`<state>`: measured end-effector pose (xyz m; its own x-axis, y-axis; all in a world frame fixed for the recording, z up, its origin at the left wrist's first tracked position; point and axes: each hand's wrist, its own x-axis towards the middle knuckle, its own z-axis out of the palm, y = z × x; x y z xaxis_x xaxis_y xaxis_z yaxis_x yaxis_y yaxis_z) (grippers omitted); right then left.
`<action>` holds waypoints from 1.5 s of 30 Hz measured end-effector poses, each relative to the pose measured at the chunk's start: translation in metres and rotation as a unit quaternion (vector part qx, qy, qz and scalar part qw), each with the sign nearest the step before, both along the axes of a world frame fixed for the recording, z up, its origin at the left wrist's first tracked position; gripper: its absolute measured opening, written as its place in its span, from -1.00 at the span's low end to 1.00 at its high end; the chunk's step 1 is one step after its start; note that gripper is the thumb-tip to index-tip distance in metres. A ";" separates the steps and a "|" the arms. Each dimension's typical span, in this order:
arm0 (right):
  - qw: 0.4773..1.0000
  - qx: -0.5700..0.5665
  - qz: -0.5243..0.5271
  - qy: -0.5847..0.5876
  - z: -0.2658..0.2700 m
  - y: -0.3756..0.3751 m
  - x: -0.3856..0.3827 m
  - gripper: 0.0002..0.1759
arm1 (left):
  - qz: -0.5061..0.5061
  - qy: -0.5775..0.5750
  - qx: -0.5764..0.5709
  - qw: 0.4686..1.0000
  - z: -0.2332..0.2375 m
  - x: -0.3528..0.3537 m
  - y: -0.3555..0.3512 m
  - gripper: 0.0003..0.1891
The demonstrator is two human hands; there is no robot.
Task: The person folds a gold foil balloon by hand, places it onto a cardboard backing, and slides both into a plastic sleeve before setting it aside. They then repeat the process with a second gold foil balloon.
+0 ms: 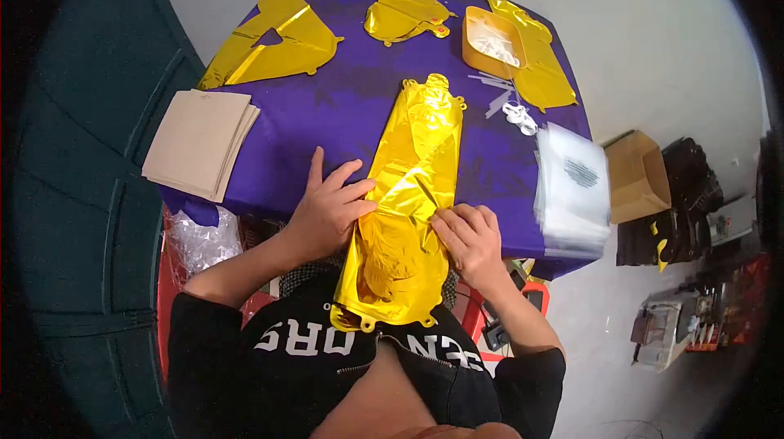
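A folded gold foil balloon with small tabs at its ends runs lengthwise from the tabletop down over the near edge, against my chest. My left hand is at its left edge, fingers spread and some fingertips touching the foil. On the opposite edge, my right hand has its fingers bent and pressed together on the foil, gripping it. The undersides of the fingers are hidden. The foil is creased, and its lower part bulges slightly.
More flat gold foil balloons lie along the table's far side. A yellow box holds white strips. Brown cards are stacked left; clear plastic bags lie right. A cardboard box stands beyond the purple tablecloth.
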<state>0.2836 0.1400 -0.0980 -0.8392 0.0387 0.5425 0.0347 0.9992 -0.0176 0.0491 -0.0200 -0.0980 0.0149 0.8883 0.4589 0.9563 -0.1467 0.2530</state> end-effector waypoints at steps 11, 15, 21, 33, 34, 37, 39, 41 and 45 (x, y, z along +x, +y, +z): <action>0.998 -0.053 0.010 0.012 -0.001 0.001 -0.003 -0.57 | -0.163 -0.058 -0.022 0.985 -0.004 -0.016 0.012 -0.76; 0.995 -0.097 0.006 0.016 -0.004 -0.001 -0.002 -0.59 | -0.128 -0.106 0.014 0.986 0.003 -0.011 0.015 -0.89; 0.973 -0.226 -0.033 0.046 0.003 -0.008 -0.005 -0.57 | -0.066 -0.203 -0.015 0.977 0.007 -0.013 0.021 -0.90; 0.887 -0.375 -0.247 0.108 -0.018 -0.013 -0.019 -0.36 | 0.127 -0.278 -0.201 0.931 0.028 -0.017 0.054 -0.77; 0.896 -0.356 -0.243 0.109 -0.017 -0.012 -0.019 -0.31 | 0.125 -0.318 -0.179 0.923 0.025 -0.017 0.055 -0.71; 0.883 -0.374 -0.262 0.109 -0.014 -0.014 -0.024 -0.28 | 0.131 -0.273 -0.167 0.938 0.023 -0.019 0.057 -0.72; 0.886 -0.367 -0.263 0.109 -0.012 -0.013 -0.026 -0.24 | 0.127 -0.273 -0.150 0.942 0.018 -0.019 0.059 -0.74; 0.888 -0.359 -0.265 0.105 -0.012 -0.012 -0.026 -0.24 | 0.126 -0.284 -0.145 0.939 0.017 -0.018 0.059 -0.75; 0.895 -0.353 -0.257 0.091 -0.010 -0.011 -0.027 -0.23 | 0.154 -0.257 -0.167 0.939 0.023 -0.012 0.055 -0.70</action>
<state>0.2567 0.1294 -0.1077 -0.5119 0.7813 0.3572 0.4185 0.5899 -0.6906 0.0371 0.0352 -0.0751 -0.4135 0.9100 0.0294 0.6797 0.2870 0.6751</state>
